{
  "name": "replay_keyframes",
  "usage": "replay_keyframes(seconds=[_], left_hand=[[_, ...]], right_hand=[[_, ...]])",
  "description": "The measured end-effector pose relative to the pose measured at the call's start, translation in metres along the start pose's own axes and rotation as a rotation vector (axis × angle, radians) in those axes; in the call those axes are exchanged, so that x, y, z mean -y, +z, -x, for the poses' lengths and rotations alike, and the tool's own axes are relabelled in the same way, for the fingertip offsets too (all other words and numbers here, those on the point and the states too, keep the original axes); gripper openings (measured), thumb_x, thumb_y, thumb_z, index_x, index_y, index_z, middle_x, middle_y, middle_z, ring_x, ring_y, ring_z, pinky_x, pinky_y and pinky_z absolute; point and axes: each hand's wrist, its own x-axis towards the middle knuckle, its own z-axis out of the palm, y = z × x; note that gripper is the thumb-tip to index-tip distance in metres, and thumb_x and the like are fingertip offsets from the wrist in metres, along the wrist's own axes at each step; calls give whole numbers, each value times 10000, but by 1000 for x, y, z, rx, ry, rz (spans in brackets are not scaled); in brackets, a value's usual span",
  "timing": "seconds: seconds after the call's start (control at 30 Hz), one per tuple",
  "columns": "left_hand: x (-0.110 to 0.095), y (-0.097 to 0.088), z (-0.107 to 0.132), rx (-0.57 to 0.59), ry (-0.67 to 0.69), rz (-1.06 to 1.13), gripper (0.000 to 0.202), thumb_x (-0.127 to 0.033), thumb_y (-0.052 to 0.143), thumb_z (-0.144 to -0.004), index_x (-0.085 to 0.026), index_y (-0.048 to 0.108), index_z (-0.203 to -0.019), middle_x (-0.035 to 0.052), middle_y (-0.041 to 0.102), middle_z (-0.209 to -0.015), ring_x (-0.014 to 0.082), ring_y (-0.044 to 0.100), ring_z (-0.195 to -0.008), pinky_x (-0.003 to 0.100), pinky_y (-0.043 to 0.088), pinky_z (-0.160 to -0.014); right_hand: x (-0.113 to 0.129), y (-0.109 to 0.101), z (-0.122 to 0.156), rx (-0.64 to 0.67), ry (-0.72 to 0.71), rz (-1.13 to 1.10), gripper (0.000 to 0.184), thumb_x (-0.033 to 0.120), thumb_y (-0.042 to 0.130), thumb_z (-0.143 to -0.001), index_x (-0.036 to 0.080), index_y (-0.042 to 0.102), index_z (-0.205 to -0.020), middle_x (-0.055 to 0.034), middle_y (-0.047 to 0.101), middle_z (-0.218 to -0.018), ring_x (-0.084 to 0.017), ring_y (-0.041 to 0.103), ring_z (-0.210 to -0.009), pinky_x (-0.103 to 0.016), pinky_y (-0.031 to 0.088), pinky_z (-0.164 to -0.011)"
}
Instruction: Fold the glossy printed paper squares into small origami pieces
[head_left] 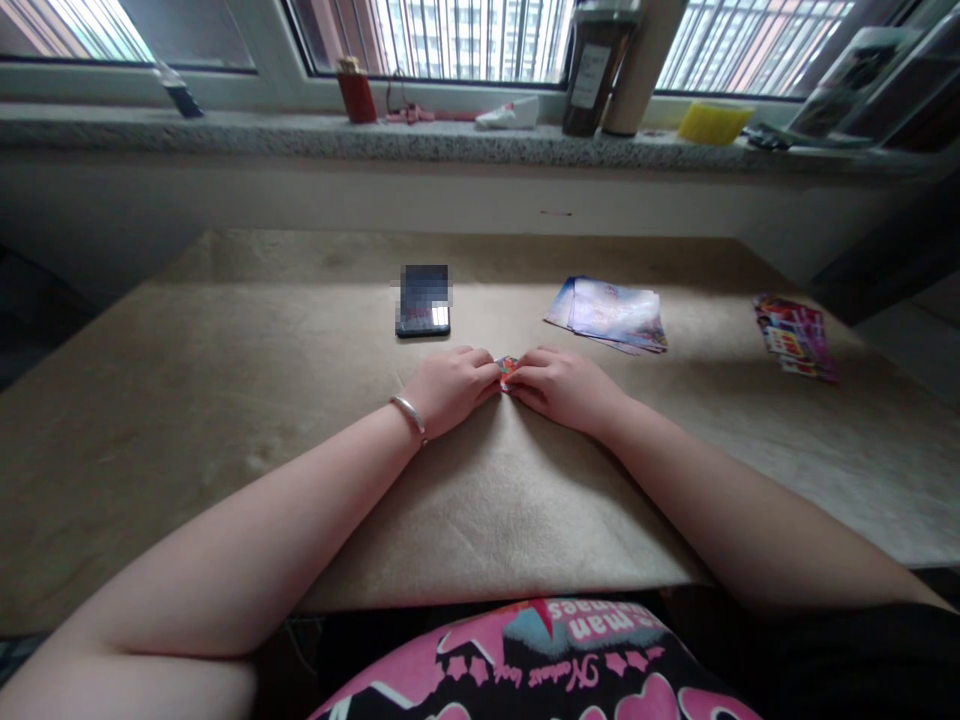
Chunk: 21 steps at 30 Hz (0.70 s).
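My left hand [448, 386], with a silver bangle [409, 412] on its wrist, rests at the middle of the table. Opposite it lies my right hand [564, 386], fingertips almost meeting the left ones. Between them both hands pinch a small colourful piece of paper [508, 368], red and green where it shows. Most of the paper is hidden by my fingers, so its full shape cannot be made out. Beyond the right hand is a loose pile of pale blue and purple printed sheets [619, 312].
A dark phone [424, 305], its screen blurred out, lies beyond my left hand. Pink and red printed packets [796, 338] lie at the right of the beige-covered table [225, 400]. On the stone sill [277, 135] stand a red container [356, 92], a dark jar [596, 75] and a yellow sponge-like block [714, 122].
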Motion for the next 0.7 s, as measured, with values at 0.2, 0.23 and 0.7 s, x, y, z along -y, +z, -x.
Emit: replay_keyframes(seconds=[0.2, 0.23, 0.7], left_hand=[[2, -1, 0, 7, 5, 28, 241, -314, 460, -940, -170, 642, -876, 49, 651, -881, 150, 593, -765, 243, 424, -628], [2, -1, 0, 4, 6, 36, 237, -313, 462, -938, -172, 644, -883, 49, 650, -878, 149, 592, -766, 243, 425, -631], [0, -1, -1, -6, 18, -26, 305, -366, 450, -945, -168, 652, -829, 38, 640, -771, 155, 574, -711, 256, 390, -582]], right_hand=[[1, 2, -2, -1, -21, 11, 273, 300, 463, -926, 176, 703, -884, -73, 662, -834, -172, 539, -767, -285, 396, -707], [1, 2, -2, -1, -26, 14, 269, 298, 462, -925, 178, 699, -885, -73, 660, -833, -172, 535, -764, -284, 391, -700], [4, 2, -4, -14, 121, -34, 180, 237, 531, -848, 179, 687, -779, -54, 670, -812, -155, 575, -740, -255, 393, -675]])
